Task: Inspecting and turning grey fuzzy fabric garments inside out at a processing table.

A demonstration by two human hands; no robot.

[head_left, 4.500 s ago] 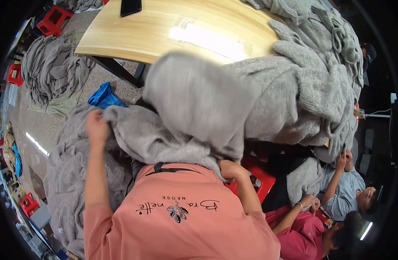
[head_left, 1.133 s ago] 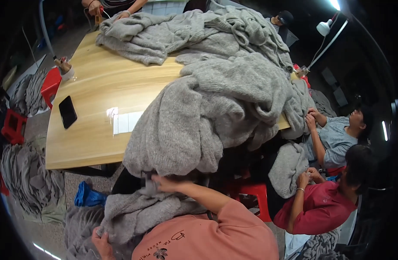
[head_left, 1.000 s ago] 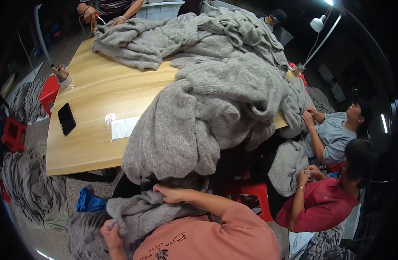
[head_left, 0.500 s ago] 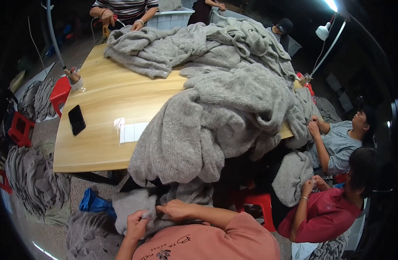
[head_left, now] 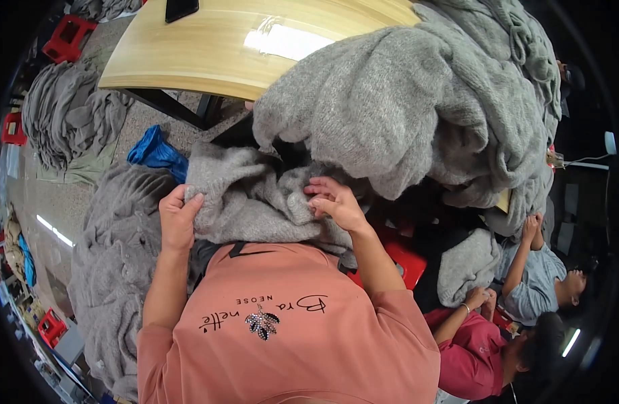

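Observation:
A grey knitted garment (head_left: pixel 249 209) lies across my lap, bunched and folded. At its left edge my left hand (head_left: pixel 178 219) is closed, pinching the knit between thumb and fingers. Beside its right part, my right hand (head_left: pixel 336 203) has its fingers apart and slightly curled, with the fingertips at the fabric. Above my lap, a big heap of similar grey knitwear (head_left: pixel 370 101) hangs over the front edge of the wooden table (head_left: pixel 188 50). The garment's far side is lost in shadow under the heap.
More grey knits (head_left: pixel 121 249) are piled at my left, near a blue cloth or bag (head_left: pixel 158 153). Another stack (head_left: pixel 67 114) lies on the floor. A black phone (head_left: pixel 181 8) rests on the table. Two co-workers, in red (head_left: pixel 468 353) and grey-blue (head_left: pixel 535 269), sit at my right handling knitwear.
The view has tipped down toward my lap. My hands have moved apart; the right one has left its place close to the left and opened. The garment is spread wider between them.

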